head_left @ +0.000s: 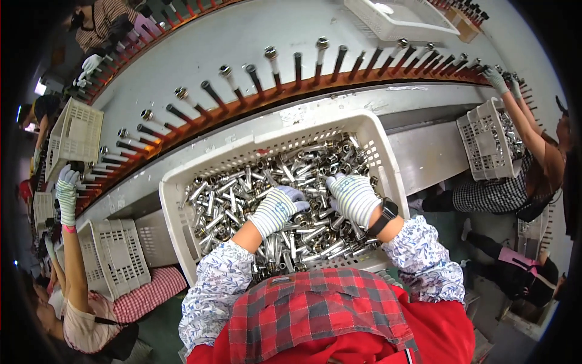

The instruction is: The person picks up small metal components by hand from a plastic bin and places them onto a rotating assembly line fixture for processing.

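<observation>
A white plastic basket (172,209) in front of me is heaped with shiny metal tubular fittings (294,241), many with a wider end. Both hands wear striped knit gloves with grey-coated fingers. My left hand (277,209) rests on the middle of the heap, its fingers bent and pressed together. To its right, my right hand (354,195) reaches down into the fittings with curled fingers. Whatever either hand grips is hidden by the gloves and the surrounding pieces.
Beyond the basket curves a conveyor rail (279,96) with upright red and black pegs, several topped by metal fittings. A co-worker's gloved hand (66,188) is at the rail on the left; another's (496,80) is at the right. Other baskets (118,255) stand alongside.
</observation>
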The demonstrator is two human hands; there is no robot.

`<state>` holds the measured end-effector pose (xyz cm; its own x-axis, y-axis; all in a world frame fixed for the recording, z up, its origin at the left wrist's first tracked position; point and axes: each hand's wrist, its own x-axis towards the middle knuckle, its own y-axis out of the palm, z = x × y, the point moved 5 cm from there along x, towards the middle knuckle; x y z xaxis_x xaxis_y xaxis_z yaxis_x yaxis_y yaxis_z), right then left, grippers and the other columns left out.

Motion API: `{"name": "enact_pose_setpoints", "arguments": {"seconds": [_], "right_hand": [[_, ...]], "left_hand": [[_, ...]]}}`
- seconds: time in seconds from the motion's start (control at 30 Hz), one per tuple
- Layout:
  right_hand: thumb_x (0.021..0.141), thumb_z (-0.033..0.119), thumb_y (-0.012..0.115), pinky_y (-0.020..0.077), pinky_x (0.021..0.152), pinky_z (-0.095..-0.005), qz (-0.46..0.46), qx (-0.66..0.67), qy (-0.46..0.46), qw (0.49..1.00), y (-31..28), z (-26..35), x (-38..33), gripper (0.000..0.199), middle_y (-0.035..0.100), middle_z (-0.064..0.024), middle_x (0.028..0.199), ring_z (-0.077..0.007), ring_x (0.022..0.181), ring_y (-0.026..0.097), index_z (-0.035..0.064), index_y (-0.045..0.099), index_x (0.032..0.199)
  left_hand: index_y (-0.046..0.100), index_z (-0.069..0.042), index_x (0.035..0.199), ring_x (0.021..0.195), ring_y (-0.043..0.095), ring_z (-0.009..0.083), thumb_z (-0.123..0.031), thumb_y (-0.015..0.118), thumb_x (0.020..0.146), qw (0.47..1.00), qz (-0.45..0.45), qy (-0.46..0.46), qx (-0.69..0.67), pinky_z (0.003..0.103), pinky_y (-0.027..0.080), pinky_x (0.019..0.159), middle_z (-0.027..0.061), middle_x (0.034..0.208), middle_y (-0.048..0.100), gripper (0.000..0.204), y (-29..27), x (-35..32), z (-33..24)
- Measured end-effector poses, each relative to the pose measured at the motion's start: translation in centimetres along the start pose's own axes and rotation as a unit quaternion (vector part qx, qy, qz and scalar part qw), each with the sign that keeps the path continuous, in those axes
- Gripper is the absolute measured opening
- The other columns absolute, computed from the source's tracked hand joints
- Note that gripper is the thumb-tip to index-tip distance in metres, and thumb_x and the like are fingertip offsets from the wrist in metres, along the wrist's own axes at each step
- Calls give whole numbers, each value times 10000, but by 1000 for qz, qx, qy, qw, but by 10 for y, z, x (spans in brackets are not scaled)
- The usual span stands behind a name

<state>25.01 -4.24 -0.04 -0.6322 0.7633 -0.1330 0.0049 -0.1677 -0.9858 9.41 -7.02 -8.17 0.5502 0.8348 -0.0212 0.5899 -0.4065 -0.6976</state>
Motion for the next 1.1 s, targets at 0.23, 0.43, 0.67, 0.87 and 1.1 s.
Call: {"name": "enact_pose_setpoints", "arguments": {"seconds": [0.23,0.43,0.67,0.87,1.1], "right_hand": [[768,112,567,489,570,-394,136,-54,-63,987,23,14,-31,158,624,-135,802,-282,691,626,35,624,894],[762,84,558,478,520,-397,167,-27,-92,981,17,17,-39,132,613,-124,722,-284,645,624,11,614,857],[697,60,582,463,491,-386,193,-7,-110,975,7,21,-41,71,624,-124,641,-292,608,623,37,647,716],[772,139,601,504,619,-410,125,153,-121,973,-35,0,-39,156,649,-151,799,-326,719,638,66,641,904],[835,157,646,488,851,-343,-34,623,-35,781,-72,-31,-20,283,652,-89,1027,-202,941,626,53,583,1092]], "left_hand": [[556,-89,1070,1020,548,329,-5,645,608,993,32,110,10,408,464,890,118,1122,582,477,8,-8,10],[606,-69,1105,949,614,249,-250,665,839,893,-66,-106,-433,374,458,921,85,970,659,328,3,-17,19],[597,-43,1093,901,603,175,-259,664,842,845,-283,-28,-453,289,483,807,78,1012,643,337,-149,61,-31],[598,-94,979,810,550,112,-128,715,800,759,-492,36,-426,256,437,743,11,890,598,217,-214,141,40],[611,-22,1075,1023,605,179,-58,608,868,794,-500,-6,-347,330,460,952,105,1073,649,211,-223,127,77]]}}
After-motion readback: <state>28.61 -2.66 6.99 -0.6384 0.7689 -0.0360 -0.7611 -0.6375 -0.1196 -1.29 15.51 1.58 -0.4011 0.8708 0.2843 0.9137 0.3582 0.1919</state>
